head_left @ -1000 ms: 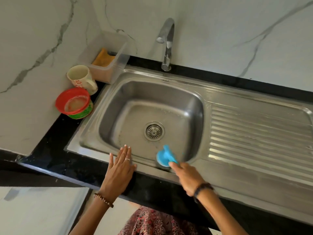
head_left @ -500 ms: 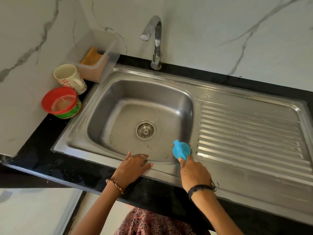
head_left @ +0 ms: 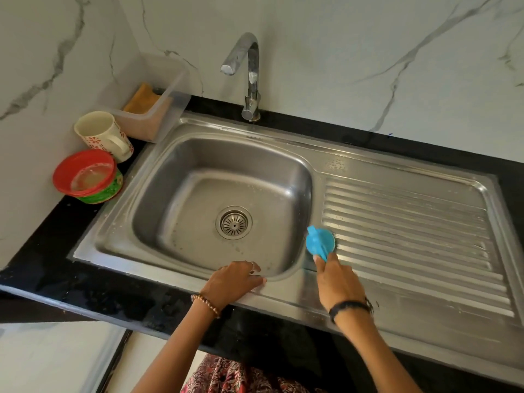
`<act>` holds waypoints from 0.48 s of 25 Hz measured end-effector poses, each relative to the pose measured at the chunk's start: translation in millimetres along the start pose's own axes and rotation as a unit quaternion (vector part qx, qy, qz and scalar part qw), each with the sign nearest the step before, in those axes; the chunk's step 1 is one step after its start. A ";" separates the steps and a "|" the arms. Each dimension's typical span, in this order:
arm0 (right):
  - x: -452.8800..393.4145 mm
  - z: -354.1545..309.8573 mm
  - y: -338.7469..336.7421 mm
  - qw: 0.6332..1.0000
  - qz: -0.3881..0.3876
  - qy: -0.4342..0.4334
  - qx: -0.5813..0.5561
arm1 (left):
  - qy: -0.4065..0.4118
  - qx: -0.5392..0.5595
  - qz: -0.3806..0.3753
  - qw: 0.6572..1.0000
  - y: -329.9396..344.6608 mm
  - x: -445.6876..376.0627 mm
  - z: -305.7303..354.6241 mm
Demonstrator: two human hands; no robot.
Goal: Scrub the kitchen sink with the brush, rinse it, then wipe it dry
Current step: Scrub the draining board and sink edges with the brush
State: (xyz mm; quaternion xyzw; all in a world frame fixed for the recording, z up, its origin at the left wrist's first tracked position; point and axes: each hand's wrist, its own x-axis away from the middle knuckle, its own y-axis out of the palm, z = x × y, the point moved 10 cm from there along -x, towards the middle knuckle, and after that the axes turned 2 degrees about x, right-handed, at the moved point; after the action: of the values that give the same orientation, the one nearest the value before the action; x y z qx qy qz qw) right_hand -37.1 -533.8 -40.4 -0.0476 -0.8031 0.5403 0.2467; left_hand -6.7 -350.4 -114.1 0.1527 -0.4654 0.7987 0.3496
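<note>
Right hand (head_left: 338, 279) gripped the blue brush (head_left: 320, 241) by its handle, fingers curled round it, index finger laid along the handle. The round brush head sat on the strip between the basin's right wall and the first ribs of the drainboard (head_left: 411, 222), at the near end of that strip. Bristle contact with the steel couldn't be confirmed from this angle.

Left hand (head_left: 234, 282) rested on the sink's (head_left: 113, 222) front rim, fingers bent over the inner edge into the basin, holding nothing, thumb along the rim. The two hands were well apart, with the basin's near right corner between them.

Basin held only the drain strainer (head_left: 233, 222) in mid-floor; scattered water drops on the floor. Drainboard ribs ran unobstructed out to the right edge of the steel. Tap (head_left: 249, 78) stood behind the basin's back rim, spout turned left, no water running.

The clutter sat on the black counter (head_left: 56, 265) off the sink's left edge: a mug (head_left: 102, 134), a red-lidded bowl (head_left: 85, 173) just in front of it, and a clear plastic tub (head_left: 153, 109) in the back corner with an orange sponge (head_left: 141, 99) inside. The tub's corner was close to the sink's back-left rim; the bowl sat just beside the left rim.
</note>
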 end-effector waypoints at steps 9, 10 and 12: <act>-35.6 -25.8 0.8 1.000 0.001 0.003 0.031 | 0.031 0.010 0.022 0.999 2.3 -12.7 33.7; -48.1 -26.5 -6.9 1.000 0.007 0.016 0.023 | 0.031 0.006 0.028 0.999 1.6 -12.0 35.0; -93.5 -31.2 -24.2 0.999 0.002 0.040 -0.019 | 0.028 -0.005 0.038 0.999 -0.3 -10.5 36.2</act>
State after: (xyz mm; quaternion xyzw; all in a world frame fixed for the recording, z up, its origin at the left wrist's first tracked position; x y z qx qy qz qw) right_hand 63.1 -549.5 -41.8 -0.0755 -0.8024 0.5233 0.2767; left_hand -1.9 -385.4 -101.1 0.1112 -0.4646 0.8131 0.3327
